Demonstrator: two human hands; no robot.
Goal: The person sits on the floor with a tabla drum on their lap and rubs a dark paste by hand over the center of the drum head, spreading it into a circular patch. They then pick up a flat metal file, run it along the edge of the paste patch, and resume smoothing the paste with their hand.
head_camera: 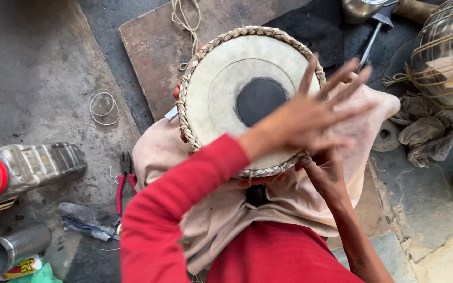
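A small hand drum (221,89) with a pale skin, a black centre spot and a braided rim rests tilted in my lap on a beige cloth (158,149). My left hand (310,118), on a red-sleeved arm, hovers over the drum's right edge, blurred, with its fingers spread and nothing in it. My right hand (329,173) is beneath it, curled against the braided rim at the drum's lower right; its fingers are partly hidden by the left hand.
A wooden board (153,47) lies under the drum. Red-handled pliers (124,181), wire loops (103,107), a red-capped plastic bottle (27,167) and a metal tin (6,251) lie to the left. At right are a hammer (373,34), a rag (425,131) and a strapped drum shell (446,57).
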